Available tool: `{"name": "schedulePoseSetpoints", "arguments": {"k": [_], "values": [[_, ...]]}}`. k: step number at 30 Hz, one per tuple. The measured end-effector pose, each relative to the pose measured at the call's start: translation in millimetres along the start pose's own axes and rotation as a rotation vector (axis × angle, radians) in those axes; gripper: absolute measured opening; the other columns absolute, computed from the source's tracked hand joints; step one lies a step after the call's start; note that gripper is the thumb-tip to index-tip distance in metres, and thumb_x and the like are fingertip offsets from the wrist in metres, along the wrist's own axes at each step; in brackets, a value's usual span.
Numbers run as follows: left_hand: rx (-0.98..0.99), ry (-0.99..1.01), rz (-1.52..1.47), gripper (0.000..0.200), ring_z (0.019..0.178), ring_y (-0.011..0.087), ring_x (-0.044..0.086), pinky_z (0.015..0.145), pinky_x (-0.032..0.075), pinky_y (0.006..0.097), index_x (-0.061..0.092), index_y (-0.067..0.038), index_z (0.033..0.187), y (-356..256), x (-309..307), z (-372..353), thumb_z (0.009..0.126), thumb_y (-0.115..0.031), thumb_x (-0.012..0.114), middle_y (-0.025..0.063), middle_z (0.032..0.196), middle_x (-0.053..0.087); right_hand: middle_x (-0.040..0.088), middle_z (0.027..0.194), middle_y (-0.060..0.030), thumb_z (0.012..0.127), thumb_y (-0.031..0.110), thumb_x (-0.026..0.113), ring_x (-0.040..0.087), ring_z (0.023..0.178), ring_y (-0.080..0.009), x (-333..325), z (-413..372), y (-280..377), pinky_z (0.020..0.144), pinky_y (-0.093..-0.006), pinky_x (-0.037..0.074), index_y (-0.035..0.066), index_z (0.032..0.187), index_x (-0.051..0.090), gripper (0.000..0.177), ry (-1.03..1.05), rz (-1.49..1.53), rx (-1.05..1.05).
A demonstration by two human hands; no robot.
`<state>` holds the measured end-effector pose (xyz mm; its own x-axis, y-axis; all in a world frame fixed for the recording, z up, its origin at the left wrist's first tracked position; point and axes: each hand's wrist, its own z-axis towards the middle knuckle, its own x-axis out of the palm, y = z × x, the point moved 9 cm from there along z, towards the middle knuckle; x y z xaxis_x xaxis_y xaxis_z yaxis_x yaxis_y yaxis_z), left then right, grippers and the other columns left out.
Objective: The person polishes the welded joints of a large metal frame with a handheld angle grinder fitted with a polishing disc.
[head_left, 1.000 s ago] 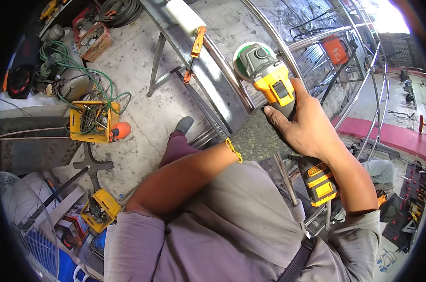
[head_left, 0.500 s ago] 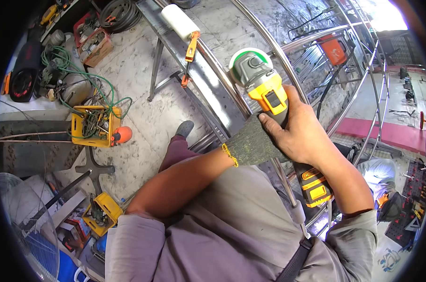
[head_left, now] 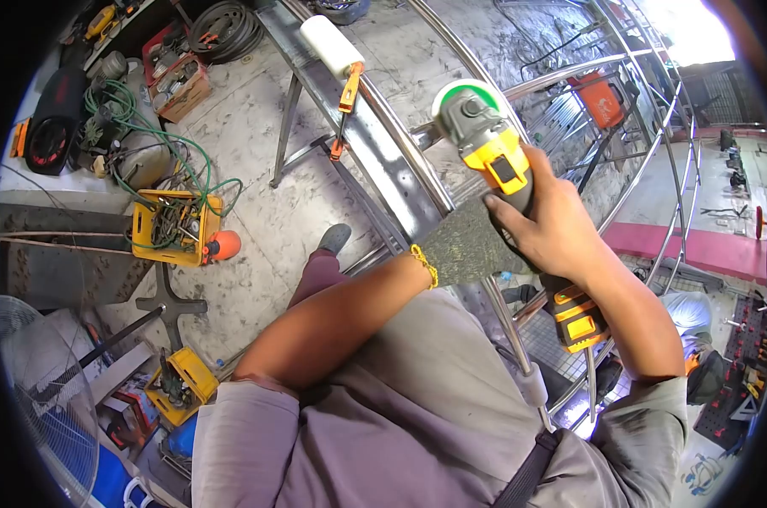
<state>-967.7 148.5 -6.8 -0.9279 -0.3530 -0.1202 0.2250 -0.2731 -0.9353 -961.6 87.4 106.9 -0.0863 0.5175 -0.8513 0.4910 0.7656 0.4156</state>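
Observation:
A yellow-and-black cordless angle grinder (head_left: 495,159) with a grey head is in my right hand (head_left: 561,222), which is bare and closed around its body. The grinder's disc (head_left: 491,96) shows a green face with a pale rim and points away from me. My left hand (head_left: 472,245), in a dark knitted glove with a yellow cuff, lies across the grinder's body below the right thumb. Its fingers are hidden behind the tool and my right hand. The battery (head_left: 580,320) sticks out beneath my right wrist. Curved metal tubes (head_left: 405,152) run under and beyond the grinder.
An orange clamp (head_left: 348,87) sits beside a white roll (head_left: 329,44) on the metal frame. Yellow crates (head_left: 212,222) of tools and a green hose (head_left: 159,127) lie at left, above a fan (head_left: 49,406). Another person's leg (head_left: 686,313) shows at right.
The grinder and both hands have shifted slightly right, and the grinder's head has moved a little upward. Both hands keep about the same position on the tool.

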Motion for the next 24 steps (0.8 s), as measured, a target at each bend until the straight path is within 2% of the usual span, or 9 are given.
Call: {"name": "schedulePoseSetpoints", "arguments": {"k": [1, 3, 7, 8, 12, 14, 16, 19, 24], "values": [[-0.088, -0.035, -0.271, 0.052, 0.114, 0.0194, 0.072, 0.091, 0.06, 0.0364, 0.059, -0.005, 0.146, -9.1, -8.3, -2.9, 0.106, -0.036, 0.074, 0.0082, 0.125, 0.072, 0.072, 0.109, -0.0388, 0.096, 0.023, 0.078, 0.071, 0.107, -0.0567, -9.0, -3.8, -0.4, 0.093, -0.0564, 0.057, -0.003, 0.156, 0.039, 0.076, -0.056, -0.023, -0.132], [-0.284, 0.027, -0.34, 0.051, 0.09, 0.0164, 0.071, 0.075, 0.058, 0.0323, 0.064, -0.004, 0.139, -24.4, -17.4, -13.4, 0.104, -0.039, 0.077, 0.0059, 0.109, 0.073, 0.071, 0.116, -0.0371, 0.094, 0.016, 0.078, 0.071, 0.112, -0.055, -27.7, -14.6, -4.2, 0.096, -0.055, 0.056, -0.003, 0.159, 0.036, 0.079, -0.037, -0.05, -0.165], [-0.592, 0.041, -0.907, 0.055, 0.064, 0.0095, 0.063, 0.053, 0.047, 0.0276, 0.069, -0.002, 0.131, -37.6, -20.4, -20.2, 0.103, -0.049, 0.078, 0.0039, 0.093, 0.072, 0.07, 0.122, -0.0301, 0.087, 0.008, 0.078, 0.069, 0.113, -0.0528, -43.4, -19.8, -13.3, 0.096, -0.0544, 0.056, 0.007, 0.159, 0.04, 0.081, 0.005, -0.175, -0.199], [-0.558, -0.048, -0.942, 0.06, 0.06, 0.0109, 0.06, 0.053, 0.046, 0.0286, 0.072, -0.002, 0.123, -28.6, -14.4, -13.5, 0.102, -0.057, 0.077, 0.004, 0.081, 0.069, 0.07, 0.121, -0.0285, 0.086, 0.008, 0.078, 0.069, 0.112, -0.0522, -44.8, -17.3, -12.4, 0.096, -0.0548, 0.056, 0.009, 0.157, 0.042, 0.08, 0.014, -0.235, -0.219], [-0.742, -0.289, -1.005, 0.063, 0.054, 0.0134, 0.06, 0.052, 0.046, 0.0294, 0.075, -0.003, 0.113, -23.0, -27.8, -12.6, 0.102, -0.066, 0.072, 0.0031, 0.065, 0.06, 0.072, 0.108, -0.0196, 0.081, 0.016, 0.084, 0.073, 0.097, -0.0473, -42.1, -3.2, -16.8, 0.081, -0.056, 0.059, 0.012, 0.133, 0.056, 0.059, 0.043, -0.504, -0.207], [-0.804, -0.36, -1.058, 0.056, 0.051, 0.0114, 0.059, 0.045, 0.044, 0.0296, 0.077, -0.004, 0.116, -7.4, -26.6, -14.5, 0.097, -0.057, 0.081, 0.0012, 0.071, 0.062, 0.071, 0.097, -0.015, 0.082, 0.022, 0.085, 0.074, 0.084, -0.0442, -39.5, 0.5, -12.8, 0.071, -0.0562, 0.058, 0.013, 0.121, 0.059, 0.047, 0.0, -0.619, -0.253], [-0.822, -0.423, -1.165, 0.053, 0.049, 0.0116, 0.058, 0.04, 0.043, 0.0306, 0.078, -0.004, 0.116, 3.7, -20.1, -13.5, 0.093, -0.052, 0.087, 0.0006, 0.074, 0.062, 0.07, 0.094, -0.0142, 0.084, 0.023, 0.083, 0.073, 0.083, -0.043, -36.9, 7.1, -12.8, 0.07, -0.0556, 0.058, 0.014, 0.121, 0.06, 0.045, 0.009, -0.708, -0.289], [-0.803, -0.333, -1.133, 0.058, 0.055, 0.015, 0.062, 0.051, 0.048, 0.0313, 0.072, -0.005, 0.112, 17.4, -18.5, -5.9, 0.098, -0.061, 0.079, 0.0031, 0.071, 0.063, 0.067, 0.089, -0.0123, 0.088, 0.024, 0.078, 0.073, 0.079, -0.0402, -36.3, 17.2, -16.1, 0.067, -0.0541, 0.058, 0.016, 0.122, 0.061, 0.039, -0.002, -0.817, -0.312], [-0.778, -0.392, -1.196, 0.045, 0.059, 0.0138, 0.062, 0.052, 0.05, 0.0319, 0.073, -0.008, 0.111, 20.7, -19.8, -8.3, 0.098, -0.05, 0.082, 0.0015, 0.078, 0.065, 0.067, 0.093, -0.0116, 0.088, 0.024, 0.078, 0.074, 0.081, -0.0387, -36.6, 26.5, -8.1, 0.066, -0.0531, 0.059, 0.017, 0.126, 0.06, 0.042, 0.006, -0.878, -0.372]]}}
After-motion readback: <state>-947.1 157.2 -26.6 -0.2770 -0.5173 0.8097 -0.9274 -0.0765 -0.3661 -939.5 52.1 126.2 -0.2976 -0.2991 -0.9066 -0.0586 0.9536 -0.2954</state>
